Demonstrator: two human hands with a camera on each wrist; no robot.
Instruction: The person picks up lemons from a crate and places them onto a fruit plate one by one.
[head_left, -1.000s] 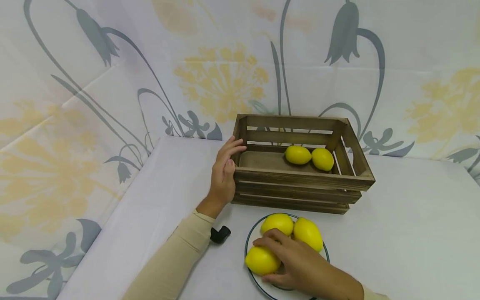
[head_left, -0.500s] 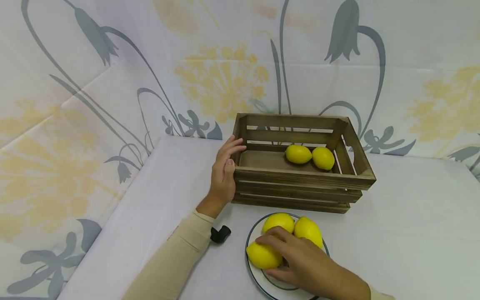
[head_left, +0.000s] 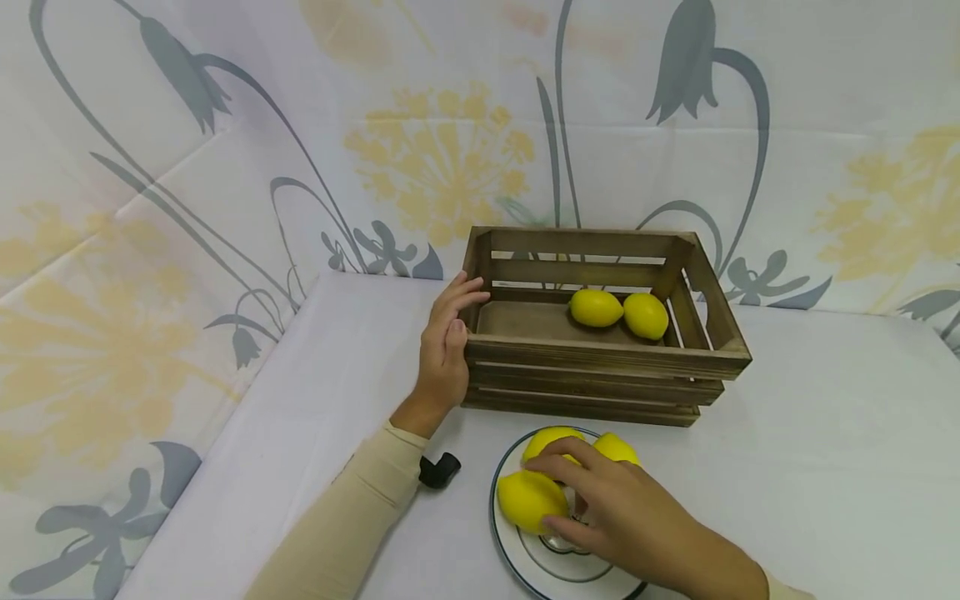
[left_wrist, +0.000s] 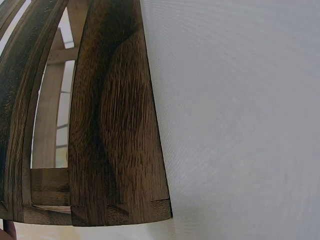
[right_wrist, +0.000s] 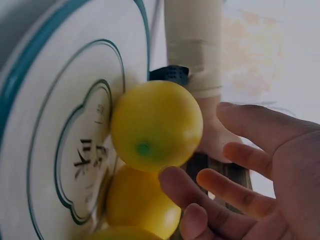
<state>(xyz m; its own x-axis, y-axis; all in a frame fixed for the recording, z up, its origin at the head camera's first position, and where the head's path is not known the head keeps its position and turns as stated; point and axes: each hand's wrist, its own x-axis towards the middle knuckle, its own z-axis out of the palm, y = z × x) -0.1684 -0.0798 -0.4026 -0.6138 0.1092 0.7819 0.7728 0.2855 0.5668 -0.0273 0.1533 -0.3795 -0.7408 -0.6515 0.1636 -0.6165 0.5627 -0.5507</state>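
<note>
Three lemons share a white plate with a dark rim. My right hand is bent loosely around the left lemon. In the right wrist view its thumb stands off this lemon, while one fingertip is close to or touching its edge. Behind the hand are a back lemon and a partly covered right lemon. My left hand rests against the left end of a slatted wooden crate, fingertips over the rim. Inside sit two lemons, one left, one right.
A small black object lies beside the left sleeve, partly hidden by it. The white tabletop extends around the crate and plate. A flower-printed cloth hangs behind and along the left.
My right hand has shifted slightly up and right, and its fingers have loosened around the left lemon, which moved slightly with it. My left hand keeps its place on the crate.
</note>
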